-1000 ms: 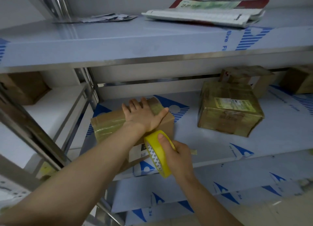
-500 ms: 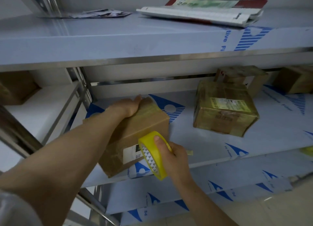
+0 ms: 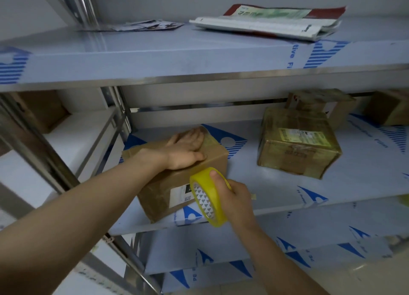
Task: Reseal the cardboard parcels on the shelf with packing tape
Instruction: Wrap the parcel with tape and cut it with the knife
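Looking at two bare arms right now, left forearm (image 3: 88, 206) broad in the frame, uncovered all the way down to the wrist. Right forearm (image 3: 276, 257) slimmer in view, bare skin running to the wrist as well. Left hand (image 3: 186, 151) and right hand (image 3: 234, 197) both bare too, with a short, neatly trimmed nail showing on the right thumb (image 3: 215, 178).

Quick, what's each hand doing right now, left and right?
Left hand: open, fingers straight, pressing flat on top of the cardboard parcel.
Right hand: closed in a grip on the yellow tape roll.
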`<state>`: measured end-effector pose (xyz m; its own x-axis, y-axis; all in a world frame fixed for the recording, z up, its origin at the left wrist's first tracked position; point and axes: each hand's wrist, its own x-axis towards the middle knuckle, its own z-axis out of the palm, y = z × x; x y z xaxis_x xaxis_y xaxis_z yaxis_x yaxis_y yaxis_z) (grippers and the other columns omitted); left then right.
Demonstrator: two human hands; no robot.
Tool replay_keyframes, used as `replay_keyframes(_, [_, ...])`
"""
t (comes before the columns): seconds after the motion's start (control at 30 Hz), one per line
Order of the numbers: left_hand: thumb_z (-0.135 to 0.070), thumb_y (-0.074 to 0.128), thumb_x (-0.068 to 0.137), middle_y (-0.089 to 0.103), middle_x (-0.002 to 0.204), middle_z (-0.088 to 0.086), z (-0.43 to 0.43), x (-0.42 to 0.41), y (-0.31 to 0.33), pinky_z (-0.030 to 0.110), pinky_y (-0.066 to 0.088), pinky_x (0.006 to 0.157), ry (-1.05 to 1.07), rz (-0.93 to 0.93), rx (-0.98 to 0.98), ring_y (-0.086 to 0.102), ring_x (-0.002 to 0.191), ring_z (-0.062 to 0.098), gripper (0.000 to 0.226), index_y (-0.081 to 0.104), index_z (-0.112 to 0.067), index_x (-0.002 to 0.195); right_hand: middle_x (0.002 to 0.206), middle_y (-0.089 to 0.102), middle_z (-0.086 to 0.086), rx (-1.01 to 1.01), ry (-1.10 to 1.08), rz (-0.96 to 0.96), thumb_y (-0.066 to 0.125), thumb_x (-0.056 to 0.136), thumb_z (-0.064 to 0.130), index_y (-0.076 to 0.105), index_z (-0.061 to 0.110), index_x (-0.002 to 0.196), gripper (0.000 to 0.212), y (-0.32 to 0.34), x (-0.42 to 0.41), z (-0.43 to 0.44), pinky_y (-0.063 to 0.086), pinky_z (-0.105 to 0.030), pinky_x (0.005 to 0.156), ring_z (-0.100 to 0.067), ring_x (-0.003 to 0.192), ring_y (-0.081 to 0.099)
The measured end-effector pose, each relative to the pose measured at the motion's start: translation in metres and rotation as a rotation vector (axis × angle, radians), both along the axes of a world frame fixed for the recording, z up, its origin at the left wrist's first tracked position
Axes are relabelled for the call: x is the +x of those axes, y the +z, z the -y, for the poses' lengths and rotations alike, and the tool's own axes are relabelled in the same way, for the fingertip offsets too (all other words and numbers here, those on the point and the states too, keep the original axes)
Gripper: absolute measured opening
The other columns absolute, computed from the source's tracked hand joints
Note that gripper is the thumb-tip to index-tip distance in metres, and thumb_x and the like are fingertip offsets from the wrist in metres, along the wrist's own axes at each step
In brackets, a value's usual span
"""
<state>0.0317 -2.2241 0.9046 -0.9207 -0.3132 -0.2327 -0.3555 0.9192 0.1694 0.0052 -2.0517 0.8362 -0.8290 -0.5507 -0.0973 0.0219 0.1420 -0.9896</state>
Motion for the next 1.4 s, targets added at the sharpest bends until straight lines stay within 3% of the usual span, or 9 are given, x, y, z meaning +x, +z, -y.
replay_keyframes(0.2, [-0.072, 0.061, 0.070, -0.018, 0.158, 0.005, 0.012, 0.053, 0.009, 0.056, -0.012, 0.112, 0.150, 0.237, -0.085, -0.017, 0.145, 0.027, 0.117, -0.018, -0.034, 0.149, 0.057, 0.059, -0.004, 0.020, -0.016, 0.008, 0.061, 0.088, 0.048, 0.056, 0.017, 0.053, 0.047, 0.005, 0.000, 0.003, 0.052, -0.032, 0.069, -0.019, 0.063, 0.060])
replay_keyframes(0.37, [-0.068, 0.064, 0.072, 0.002, 0.159, 0.006, 0.017, 0.070, -0.002, 0.059, 0.010, 0.114, 0.220, 0.115, -0.136, 0.004, 0.145, 0.031, 0.108, -0.009, -0.043, 0.148, 0.063, 0.062, -0.008, 0.061, 0.016, 0.075, 0.063, 0.084, 0.053, 0.057, 0.013, 0.060, 0.047, 0.020, 0.001, 0.004, 0.056, -0.037, 0.075, -0.023, 0.067, 0.064])
replay_keyframes(0.57, [-0.065, 0.074, 0.059, 0.048, 0.140, -0.003, 0.030, 0.078, 0.022, 0.040, 0.037, 0.108, 0.312, -0.022, 0.446, 0.050, 0.122, 0.020, 0.101, 0.029, -0.039, 0.146, 0.080, 0.067, -0.009, -0.050, 0.104, 0.125, 0.064, 0.083, 0.051, 0.059, 0.009, 0.078, 0.043, 0.082, -0.006, -0.001, 0.056, -0.039, 0.076, -0.023, 0.073, 0.066])
replay_keyframes(0.7, [-0.070, 0.074, 0.053, 0.066, 0.114, -0.006, 0.034, 0.089, 0.018, 0.037, 0.045, 0.102, 0.297, -0.006, 0.575, 0.064, 0.103, 0.014, 0.080, 0.053, -0.040, 0.124, 0.103, 0.064, -0.015, 0.025, 0.248, 0.079, 0.065, 0.078, 0.041, 0.058, 0.014, 0.107, 0.040, 0.109, -0.013, 0.017, 0.052, -0.045, 0.085, -0.031, 0.089, 0.064])
replay_keyframes(0.87, [-0.054, 0.051, 0.090, 0.052, 0.136, 0.004, 0.035, 0.074, -0.001, 0.039, 0.036, 0.106, 0.384, -0.136, 0.168, 0.049, 0.124, 0.024, 0.060, 0.043, -0.022, 0.141, 0.101, 0.064, -0.013, 0.039, 0.260, 0.091, 0.066, 0.085, 0.042, 0.054, 0.013, 0.117, 0.046, 0.112, -0.023, 0.054, 0.054, -0.041, 0.082, -0.029, 0.088, 0.065])
replay_keyframes(0.93, [-0.064, 0.050, 0.086, 0.029, 0.154, 0.007, 0.027, 0.068, -0.009, 0.048, 0.012, 0.117, 0.312, -0.098, -0.044, 0.024, 0.142, 0.027, 0.079, 0.027, -0.022, 0.148, 0.101, 0.066, -0.012, 0.057, 0.271, 0.065, 0.066, 0.083, 0.050, 0.056, 0.010, 0.118, 0.054, 0.109, -0.028, 0.071, 0.055, -0.042, 0.084, -0.029, 0.089, 0.066])
replay_keyframes(1.03, [-0.090, 0.052, 0.052, -0.005, 0.160, 0.007, 0.011, 0.060, -0.020, 0.055, -0.014, 0.114, 0.235, 0.053, 0.050, -0.013, 0.146, 0.026, 0.136, -0.003, -0.017, 0.153, 0.106, 0.067, -0.013, 0.064, 0.279, 0.076, 0.068, 0.080, 0.052, 0.056, 0.010, 0.122, 0.061, 0.100, -0.033, 0.086, 0.054, -0.048, 0.088, -0.032, 0.093, 0.067])
replay_keyframes(1.23, [-0.084, 0.063, 0.052, -0.017, 0.158, 0.015, 0.001, 0.051, -0.040, 0.048, -0.010, 0.117, 0.290, 0.051, -0.040, -0.019, 0.144, 0.030, 0.148, -0.017, -0.004, 0.148, 0.107, 0.070, -0.011, 0.035, 0.329, 0.129, 0.071, 0.069, 0.061, 0.060, 0.015, 0.121, 0.070, 0.071, -0.039, 0.083, 0.052, -0.048, 0.094, -0.029, 0.095, 0.069])
replay_keyframes(1.4, [-0.080, 0.063, 0.058, -0.016, 0.158, 0.015, -0.001, 0.053, -0.044, 0.043, -0.008, 0.118, 0.302, 0.024, -0.070, -0.016, 0.145, 0.029, 0.142, -0.014, -0.003, 0.149, 0.095, 0.072, -0.014, 0.082, 0.314, -0.048, 0.065, 0.083, 0.053, 0.067, 0.013, 0.085, 0.040, 0.080, -0.031, 0.077, 0.055, -0.044, 0.090, -0.028, 0.089, 0.070])
